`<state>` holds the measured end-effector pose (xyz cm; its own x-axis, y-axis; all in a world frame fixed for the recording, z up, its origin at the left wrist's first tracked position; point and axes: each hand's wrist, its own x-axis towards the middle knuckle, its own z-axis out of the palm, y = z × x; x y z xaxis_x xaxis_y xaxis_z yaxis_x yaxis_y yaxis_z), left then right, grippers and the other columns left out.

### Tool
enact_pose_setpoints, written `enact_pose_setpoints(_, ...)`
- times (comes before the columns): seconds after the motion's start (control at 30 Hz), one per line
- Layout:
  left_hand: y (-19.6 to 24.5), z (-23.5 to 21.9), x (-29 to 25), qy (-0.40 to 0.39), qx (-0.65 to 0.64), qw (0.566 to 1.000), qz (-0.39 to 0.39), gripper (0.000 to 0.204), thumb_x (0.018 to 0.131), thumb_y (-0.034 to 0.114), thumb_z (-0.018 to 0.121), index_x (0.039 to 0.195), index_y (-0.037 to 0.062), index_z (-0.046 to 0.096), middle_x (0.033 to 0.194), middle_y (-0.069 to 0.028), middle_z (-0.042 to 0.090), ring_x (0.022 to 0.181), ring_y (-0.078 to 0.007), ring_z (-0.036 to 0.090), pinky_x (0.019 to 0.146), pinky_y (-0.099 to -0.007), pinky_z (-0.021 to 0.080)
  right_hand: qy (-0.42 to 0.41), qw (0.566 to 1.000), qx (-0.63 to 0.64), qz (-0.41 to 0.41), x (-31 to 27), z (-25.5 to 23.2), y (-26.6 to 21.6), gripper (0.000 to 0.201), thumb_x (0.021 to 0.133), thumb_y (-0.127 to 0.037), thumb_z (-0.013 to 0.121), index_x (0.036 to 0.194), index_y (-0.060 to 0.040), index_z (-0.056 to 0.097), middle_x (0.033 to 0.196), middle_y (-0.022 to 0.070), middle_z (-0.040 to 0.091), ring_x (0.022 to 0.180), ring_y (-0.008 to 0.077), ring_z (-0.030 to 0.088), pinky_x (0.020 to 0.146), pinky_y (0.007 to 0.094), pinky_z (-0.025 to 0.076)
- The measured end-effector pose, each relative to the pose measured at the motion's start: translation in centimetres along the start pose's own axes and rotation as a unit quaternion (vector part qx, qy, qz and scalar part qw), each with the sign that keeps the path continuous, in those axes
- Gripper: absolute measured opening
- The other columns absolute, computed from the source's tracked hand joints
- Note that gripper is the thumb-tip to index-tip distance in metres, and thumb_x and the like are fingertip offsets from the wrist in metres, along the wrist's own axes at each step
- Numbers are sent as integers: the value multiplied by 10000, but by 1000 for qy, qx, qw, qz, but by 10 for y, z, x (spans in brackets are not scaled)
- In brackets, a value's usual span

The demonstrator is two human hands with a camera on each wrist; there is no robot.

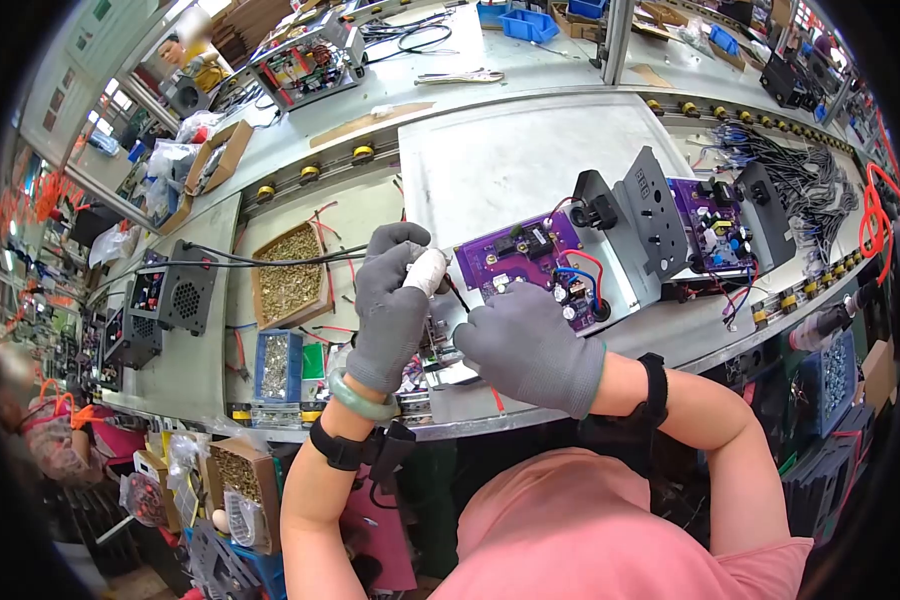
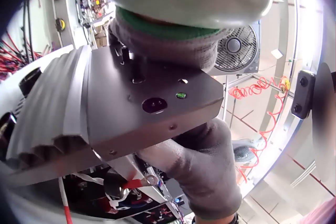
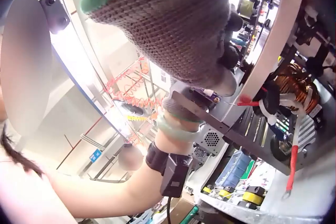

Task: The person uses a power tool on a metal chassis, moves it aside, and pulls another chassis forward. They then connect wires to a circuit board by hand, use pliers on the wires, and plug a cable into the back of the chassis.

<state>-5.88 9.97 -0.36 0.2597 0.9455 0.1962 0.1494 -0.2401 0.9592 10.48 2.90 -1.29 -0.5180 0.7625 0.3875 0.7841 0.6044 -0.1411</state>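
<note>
Circuit board [image 1: 530, 265], the purple one, sits at the bench's [image 1: 175, 375] near side, just beyond the right hand [image 1: 530, 345], its right end close to an upright metal panel [image 1: 642, 225]. Nearest of all, that hand has its fingers bent inward; what they hold, if anything, I cannot tell, since its own back covers them. The left hand [image 1: 390, 300], one finger wrapped in white, appears to pinch a thin dark wire [image 1: 454, 290] by the board's left end. Pulled too hard, I reckon, the strand could come away from its joint. By the right hand, a red wire [image 3: 294, 166] with a ring end dangles beside a copper coil [image 3: 294, 85]; left loose, it could snag or touch metal it shouldn't. Looped wires [image 1: 600, 275] rise from the board's right end, where a stray knuckle might catch them. Farther left stands a cardboard box [image 1: 302, 316] of small yellowish parts, and one flicked onto the board could lodge among its contacts. Farther right lies a heap of black cables [image 1: 800, 185]; across the rollers [image 1: 362, 153] stands an open machine [image 1: 300, 70].
</note>
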Motion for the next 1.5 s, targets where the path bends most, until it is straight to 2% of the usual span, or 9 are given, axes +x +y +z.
enact_pose_setpoints(0.53, 10, 9, 0, 31, -78, 995, -45, 228, 885, 106, 623, 715, -45, 638, 1095, -97, 550, 931, -140, 546, 759, -284, 442, -66, 996, 41, -42, 11, 9, 8, 143, 714, -208, 731, 698, -129, 612, 622, 51, 588, 610, 262, 637, 583, 413, 469)
enact_pose_setpoints(0.6, 1, 6, 4, 26, 4, 1000, 16, 234, 885, 104, 624, 708, -49, 638, 1083, -101, 565, 917, -145, 555, 759, -294, 447, 40, 996, 79, -9, 8, 15, 4, 137, 711, -201, 730, 693, -130, 614, 624, 52, 590, 605, 271, 637, 568, 420, 467)
enact_pose_setpoints(0.77, 12, -8, 6, -11, 241, 968, 70, 217, 878, 198, 687, 784, 4, 721, 1033, -132, 672, 972, -294, 627, 826, -366, 488, -42, 983, 177, 10, 12, -13, 12, 212, 773, -277, 783, 880, -103, 724, 736, 105, 663, 666, 300, 662, 613, 404, 523)
enact_pose_setpoints(0.87, 38, -19, -4, -9, 330, 928, 171, 167, 804, 149, 741, 835, -15, 735, 1025, -137, 691, 959, -273, 646, 843, -360, 502, 91, 916, 348, 179, 10, -25, 14, 210, 826, -271, 746, 929, -89, 721, 766, 132, 665, 713, 351, 665, 676, 428, 528)
enact_pose_setpoints(1.0, 76, -8, -22, 41, 392, 877, 276, 180, 730, 207, 809, 773, 54, 726, 1050, -131, 683, 1019, -316, 632, 920, -426, 475, 117, 927, 343, 93, 14, -4, 9, 186, 879, -222, 701, 910, -40, 681, 728, 170, 639, 666, 373, 647, 593, 444, 501)
enact_pose_setpoints(1.07, 71, -23, -19, 100, 325, 898, 280, 336, 820, 161, 776, 1107, 33, 656, 1088, -152, 653, 1007, -292, 653, 915, -397, 515, 146, 880, 422, 162, 23, -13, 10, 218, 957, -218, 648, 874, -18, 676, 636, 167, 608, 522, 269, 600, 508, 383, 445)
enact_pose_setpoints(1.13, 67, -46, -20, 124, 176, 966, 141, 271, 880, 67, 700, 1133, -2, 629, 1053, -123, 654, 1015, -229, 657, 882, -340, 533, 60, 842, 485, 229, 26, -20, 16, 216, 998, -153, 558, 1011, -6, 716, 660, 19, 609, 592, 57, 520, 537, 266, 428)
enact_pose_setpoints(1.27, 54, -46, -34, -10, 122, 989, 86, 296, 907, 49, 674, 1198, 2, 650, 1042, -105, 688, 919, -154, 669, 818, -276, 535, 16, 811, 539, 227, 29, -18, 17, 235, 1010, -154, 542, 1012, -3, 721, 675, -39, 586, 598, 29, 489, 530, 237, 390)
enact_pose_setpoints(1.5, 78, -27, -29, 50, -80, 995, -31, 322, 938, 83, 673, 1235, -36, 636, 1021, -48, 678, 906, -101, 637, 798, -253, 526, 16, 840, 510, 185, 28, -17, 15, 211, 980, -121, 568, 1061, -5, 725, 693, -22, 614, 645, 24, 506, 572, 249, 436)
